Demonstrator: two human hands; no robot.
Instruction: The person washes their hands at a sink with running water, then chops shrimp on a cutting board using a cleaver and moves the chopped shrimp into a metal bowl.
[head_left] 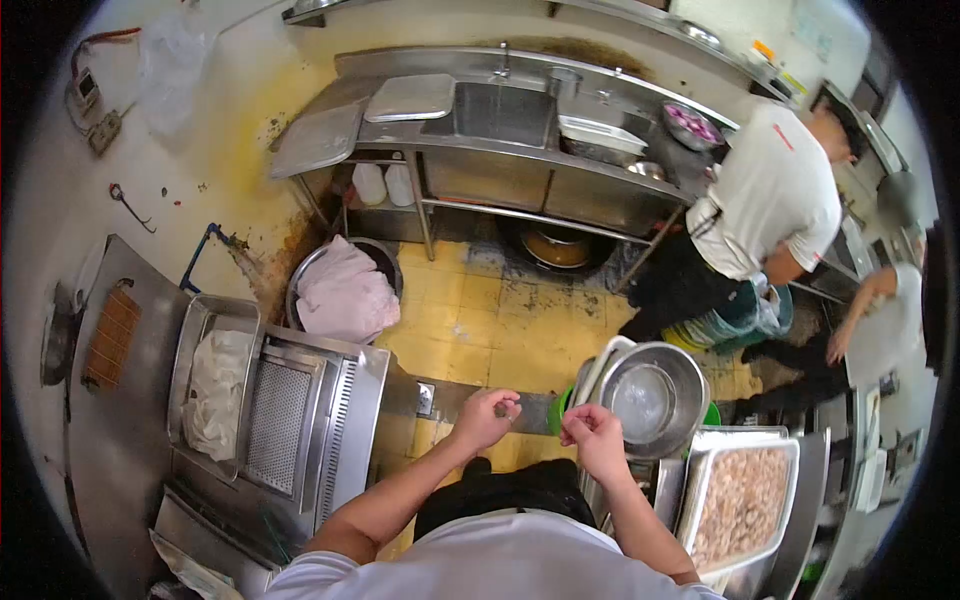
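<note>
My left hand [484, 418] is in front of my body over the yellow tiled floor, fingers curled around something small and dark that I cannot make out. To its right, my right hand [592, 436] has its thumb and fingertips pinched together; whatever it holds, if anything, is too small to tell. The two hands are apart. A large round metal bowl [648, 402] lies just beyond my right hand, with the edge of a white tray beside it. Nearer on the right, a white tray of pale chopped food [740, 505] rests on a metal surface.
A metal sink counter [500, 115] runs along the far wall. A person in a white shirt [775, 190] bends near blue-green buckets, with another person [885, 320] farther right. A tub of pink cloth [345, 290] stands on the floor. At left is a metal counter with a tray [250, 385].
</note>
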